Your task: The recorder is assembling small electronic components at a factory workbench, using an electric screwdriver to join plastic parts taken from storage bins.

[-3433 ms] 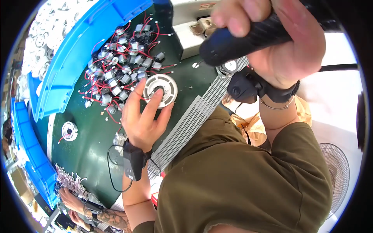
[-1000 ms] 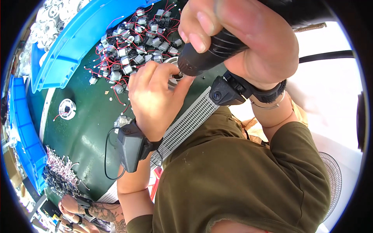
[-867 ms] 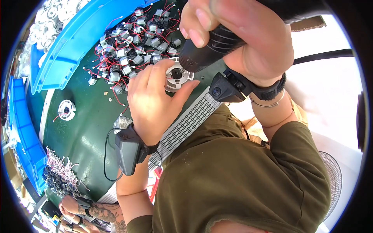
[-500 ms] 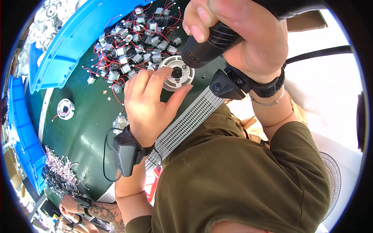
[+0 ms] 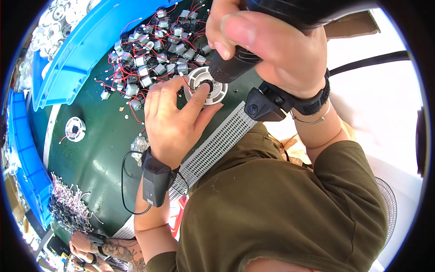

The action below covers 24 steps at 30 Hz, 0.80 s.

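My right hand (image 5: 290,61) is wrapped round a black power screwdriver (image 5: 226,68), whose nose points down over a round white plastic housing (image 5: 220,96). The driver's nose hides part of the housing and whatever its tip touches. My left hand (image 5: 168,119) steadies the housing on the green table, its index finger pressed on the black part (image 5: 209,85) at the centre and its thumb by the near rim. A small screw (image 5: 235,90) lies to the right of the housing. Beyond it is a heap of small grey motors (image 5: 146,70) with red wires.
Another white housing (image 5: 75,129) sits at left on the green table (image 5: 104,167). Blue bins (image 5: 86,59) line the far left, near a bundle of wires (image 5: 68,206). A perforated white strip (image 5: 213,143) edges the table. A co-worker's tattooed arm (image 5: 120,248) shows at lower left.
My left index finger has shifted from the housing's upper edge onto its black centre. The right hand and screwdriver have moved slightly left, and the driver's nose covers more of the housing.
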{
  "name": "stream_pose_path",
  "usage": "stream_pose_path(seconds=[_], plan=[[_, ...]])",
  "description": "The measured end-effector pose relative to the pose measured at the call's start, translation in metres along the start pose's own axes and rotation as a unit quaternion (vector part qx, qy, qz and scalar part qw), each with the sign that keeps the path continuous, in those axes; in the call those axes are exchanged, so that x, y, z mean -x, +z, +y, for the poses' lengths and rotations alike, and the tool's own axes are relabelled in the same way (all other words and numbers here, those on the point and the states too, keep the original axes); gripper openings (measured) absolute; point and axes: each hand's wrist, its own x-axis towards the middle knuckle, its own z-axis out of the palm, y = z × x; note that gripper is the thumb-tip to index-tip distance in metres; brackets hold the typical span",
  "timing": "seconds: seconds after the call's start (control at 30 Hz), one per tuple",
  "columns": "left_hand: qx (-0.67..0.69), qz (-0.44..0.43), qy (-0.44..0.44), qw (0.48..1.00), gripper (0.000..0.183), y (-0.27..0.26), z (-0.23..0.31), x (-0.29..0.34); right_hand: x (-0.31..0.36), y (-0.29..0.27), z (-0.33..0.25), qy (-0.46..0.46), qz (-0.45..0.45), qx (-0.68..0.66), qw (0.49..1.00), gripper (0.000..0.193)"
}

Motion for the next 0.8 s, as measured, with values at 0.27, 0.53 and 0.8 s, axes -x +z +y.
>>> stream_pose_path(seconds=[0.27,0.53,0.8], plan=[[0.033,-0.002,0.023,0.999,0.035,0.007,-0.003,0.001,0.005,0.0,0.01,-0.034,-0.02,-0.049,0.998,0.018],[0.086,0.095,-0.006,0.992,0.036,0.007,-0.007,0.006,-0.005,0.017,-0.033,-0.033,0.053,-0.102,0.993,0.017],[-0.376,0.014,-0.17,0.911,0.031,-0.101,-0.122,0.063,-0.021,0.01,0.013,-0.336,0.216,0.149,0.905,0.018]])
